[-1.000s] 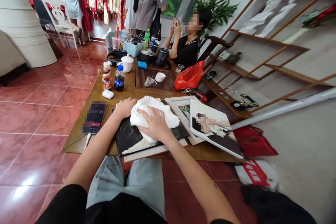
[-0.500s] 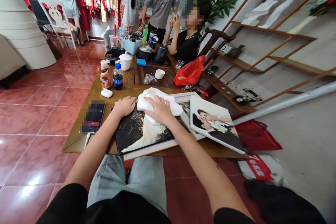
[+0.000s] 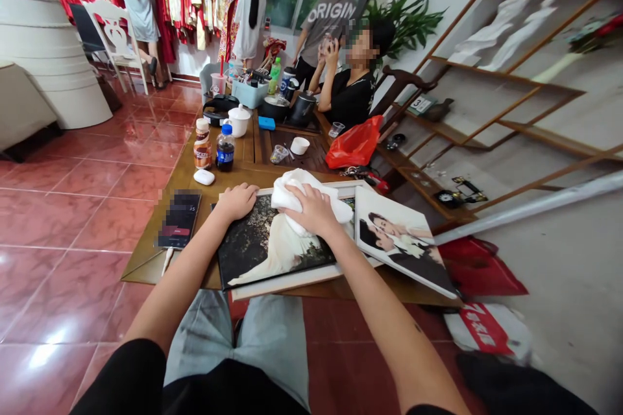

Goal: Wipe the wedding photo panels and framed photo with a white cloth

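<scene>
Between my arms on the wooden table lies a dark photo print point(image 3: 248, 243) showing a long white dress. My right hand point(image 3: 311, 207) is closed on a bunched white cloth point(image 3: 302, 183) and presses it against the upper part of the print. My left hand point(image 3: 238, 201) lies on the print's upper left corner, fingers stretched out along the far edge. Beneath the print, a white-edged panel point(image 3: 282, 287) sticks out at the front. To the right, a photo canvas of a couple point(image 3: 403, 240) rests at a slant, overlapping that panel.
A phone point(image 3: 180, 220) with a cable lies left, near a white earbud case point(image 3: 204, 177). Behind stand two drink bottles point(image 3: 224, 149), a lidded white cup point(image 3: 238, 120) and a red plastic bag point(image 3: 355, 142). A person in black point(image 3: 353, 78) sits at the far side.
My right hand and the cloth have shifted slightly right across the print. My left hand stays at the corner. The view has tilted a little, and a standing person behind has moved right.
</scene>
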Motion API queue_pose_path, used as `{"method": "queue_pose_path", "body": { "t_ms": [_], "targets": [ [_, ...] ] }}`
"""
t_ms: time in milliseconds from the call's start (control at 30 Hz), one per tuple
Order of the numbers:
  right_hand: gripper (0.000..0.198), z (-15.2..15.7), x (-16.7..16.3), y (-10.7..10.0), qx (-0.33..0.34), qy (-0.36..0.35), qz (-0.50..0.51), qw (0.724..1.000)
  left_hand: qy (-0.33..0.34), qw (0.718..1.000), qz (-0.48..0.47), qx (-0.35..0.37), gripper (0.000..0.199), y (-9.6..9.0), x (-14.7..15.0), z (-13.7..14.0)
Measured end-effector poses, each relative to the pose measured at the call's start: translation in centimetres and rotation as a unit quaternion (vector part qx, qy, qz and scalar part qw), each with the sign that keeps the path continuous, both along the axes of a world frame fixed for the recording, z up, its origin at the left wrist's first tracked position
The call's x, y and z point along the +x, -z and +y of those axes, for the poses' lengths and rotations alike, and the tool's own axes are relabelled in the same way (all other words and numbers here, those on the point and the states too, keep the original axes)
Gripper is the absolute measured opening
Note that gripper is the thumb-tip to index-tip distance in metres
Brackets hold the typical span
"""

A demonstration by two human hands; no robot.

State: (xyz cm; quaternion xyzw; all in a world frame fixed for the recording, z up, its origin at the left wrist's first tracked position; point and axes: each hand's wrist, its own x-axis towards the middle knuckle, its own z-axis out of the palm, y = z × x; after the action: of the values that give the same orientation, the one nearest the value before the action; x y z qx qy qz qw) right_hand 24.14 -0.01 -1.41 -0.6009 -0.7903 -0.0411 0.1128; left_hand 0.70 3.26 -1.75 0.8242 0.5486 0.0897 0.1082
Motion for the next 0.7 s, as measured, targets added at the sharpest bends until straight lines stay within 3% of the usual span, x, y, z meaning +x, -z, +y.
{"method": "queue_pose_path", "body": {
  "t_ms": [433,700],
  "targets": [
    [0.058,-9.9,4.4,1.9,0.033,-0.026,-0.026,0.999,0.006,1.000,-0.002,0.010,0.044,-0.3,0.1,-0.1],
    [0.059,-11.0,3.9,1.8,0.051,-0.024,-0.051,0.997,0.014,1.000,-0.001,0.012,0.043,-0.1,0.0,-0.1]
  ]
}}
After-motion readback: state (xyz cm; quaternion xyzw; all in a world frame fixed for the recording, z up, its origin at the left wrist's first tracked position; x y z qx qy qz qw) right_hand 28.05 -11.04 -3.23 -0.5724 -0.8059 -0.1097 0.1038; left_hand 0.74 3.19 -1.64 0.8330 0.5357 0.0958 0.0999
